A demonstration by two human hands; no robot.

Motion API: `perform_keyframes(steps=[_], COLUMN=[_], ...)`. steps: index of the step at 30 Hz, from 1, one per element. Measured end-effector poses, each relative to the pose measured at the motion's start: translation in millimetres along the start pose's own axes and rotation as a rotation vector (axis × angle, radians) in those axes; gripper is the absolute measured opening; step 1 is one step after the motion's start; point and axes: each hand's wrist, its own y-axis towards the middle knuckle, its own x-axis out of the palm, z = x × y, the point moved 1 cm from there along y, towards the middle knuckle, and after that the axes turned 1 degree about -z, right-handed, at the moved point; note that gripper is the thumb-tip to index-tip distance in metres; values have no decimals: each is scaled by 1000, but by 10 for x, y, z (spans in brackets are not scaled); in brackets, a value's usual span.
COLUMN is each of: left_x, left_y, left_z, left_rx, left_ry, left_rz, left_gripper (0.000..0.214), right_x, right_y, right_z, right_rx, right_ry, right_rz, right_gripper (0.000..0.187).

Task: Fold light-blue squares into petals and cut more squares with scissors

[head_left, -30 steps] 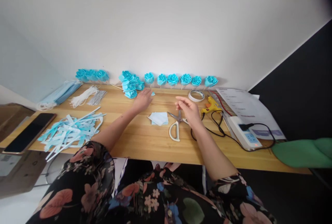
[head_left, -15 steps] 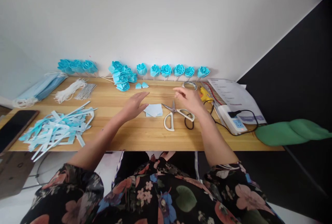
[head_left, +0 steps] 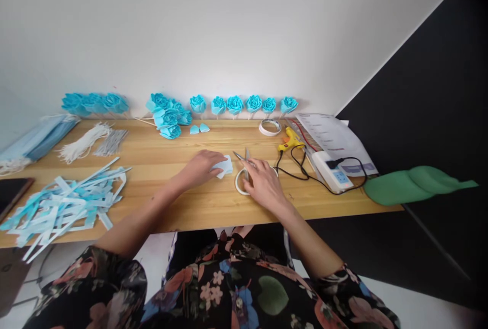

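My left hand (head_left: 202, 168) is closed at the edge of a small pale blue piece of cloth-like material (head_left: 226, 167), fingers on top and thumb at the near side. My right hand (head_left: 264, 181) curls over the white-handled scissors (head_left: 240, 185), which lie on the table with their blades parted and pointing away. It covers much of the handles. Two small blue petal-shaped pieces (head_left: 200, 128) lie farther back. Behind them, blue flowers (head_left: 235, 105) on stems lean along the wall, with a heap of similar flowers (head_left: 168, 115) to their left.
On the left lie cut blue strips (head_left: 72, 202), white cords (head_left: 84, 142), grey strips (head_left: 111, 143), face masks (head_left: 38, 138) and a phone (head_left: 11, 194). To the right are a tape roll (head_left: 270, 127), yellow glue gun (head_left: 291, 139), corded power strip (head_left: 332, 171), papers (head_left: 331, 136) and green bottle (head_left: 415, 185).
Both hands have come down: the left onto the pale blue piece, the right onto the scissors. The whole view has shifted slightly, so the table items appear farther left.
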Motion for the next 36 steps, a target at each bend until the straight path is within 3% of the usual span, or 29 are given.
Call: perform_keyframes(steps=[4,10,13,17,22,29,33,36], left_x=[76,241,277,261,228,237,233,158], left_y=[38,4,-15,-25,-34,-46,-50,-54], left_z=[-36,-159,-171,-143,-132,-159,-162,-135], left_rx=[22,33,27,26,21,14,10,-11], left_ry=[23,-38,-73,-110,-129,-155,-155,-167], left_rz=[-14,89,124,139,140,158,165,254], left_gripper=[31,31,31,34,38,37,36,37], right_x=[44,-23,-161,-297,-214,-78,-188,-331], right_y=[68,172,344,723,1077,1193,1167,1072], right_z=[-6,104,317,774,1158,1249,1231,1107], right_rx=[4,-38,-64,88,274,304,294,243], right_ry=[34,75,74,-71,-238,-265,-268,-233], right_rz=[11,-31,-11,73,-24,-84,-68,-14], right_gripper=[58,55,42,38,37,30,30,31])
